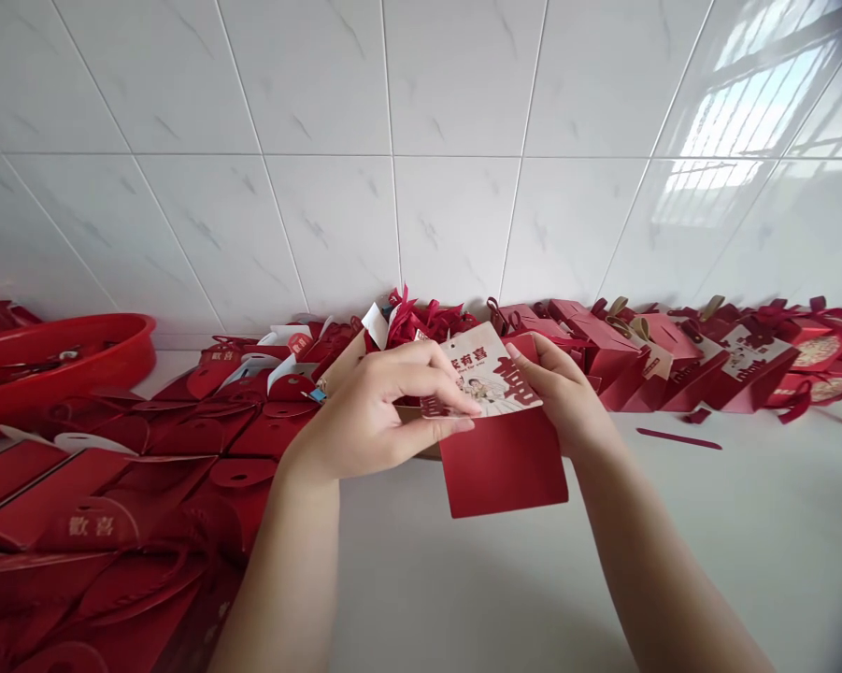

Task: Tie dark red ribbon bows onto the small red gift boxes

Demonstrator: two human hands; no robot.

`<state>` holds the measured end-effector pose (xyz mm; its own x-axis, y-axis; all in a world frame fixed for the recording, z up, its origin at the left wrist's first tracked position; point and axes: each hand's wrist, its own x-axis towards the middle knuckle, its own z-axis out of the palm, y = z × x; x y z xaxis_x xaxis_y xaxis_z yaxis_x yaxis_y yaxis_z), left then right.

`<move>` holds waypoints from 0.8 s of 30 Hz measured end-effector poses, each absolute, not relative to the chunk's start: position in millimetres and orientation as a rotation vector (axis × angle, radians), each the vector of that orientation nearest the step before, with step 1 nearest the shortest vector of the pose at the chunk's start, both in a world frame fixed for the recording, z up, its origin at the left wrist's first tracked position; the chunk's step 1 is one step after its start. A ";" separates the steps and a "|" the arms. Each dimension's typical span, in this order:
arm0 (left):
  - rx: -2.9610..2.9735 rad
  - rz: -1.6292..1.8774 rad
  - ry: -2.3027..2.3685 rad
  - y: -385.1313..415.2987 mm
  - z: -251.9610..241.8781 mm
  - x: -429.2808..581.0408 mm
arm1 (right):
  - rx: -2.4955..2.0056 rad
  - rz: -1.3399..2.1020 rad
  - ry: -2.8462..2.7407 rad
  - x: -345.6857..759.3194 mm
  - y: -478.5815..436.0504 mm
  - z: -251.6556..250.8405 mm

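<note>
In front of me I hold a partly folded paper gift box (505,467). It has a plain red panel hanging down and a cream panel (487,369) printed with Chinese characters and small figures. My left hand (385,402) pinches the cream panel's lower left edge between thumb and fingers. At the upper right, my right hand (564,388) grips the box, its thumb on the printed face and its other fingers mostly hidden behind. Just beyond the hands lies a heap of dark red ribbons (427,318).
Rows of red boxes with open flaps (112,495) cover the left side. Ribbon-tied boxes (749,365) line the tiled wall (455,215) at right. A red plastic basin (112,332) stands far left. A ribbon strip (679,438) lies on the white table (707,533).
</note>
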<state>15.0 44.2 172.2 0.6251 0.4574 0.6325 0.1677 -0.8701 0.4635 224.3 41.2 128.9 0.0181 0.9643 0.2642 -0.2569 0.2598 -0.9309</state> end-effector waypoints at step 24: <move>1.989 1.652 0.542 42.5 157.2 56.2 | -0.643 0.282 -1.229 209.5 29.5 136.6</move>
<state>56.2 42.5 157.2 0.1869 0.5897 0.7857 -0.0093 -0.7987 0.6016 209.5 29.5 136.6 0.3290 0.5299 0.7817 0.1369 0.7923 -0.5946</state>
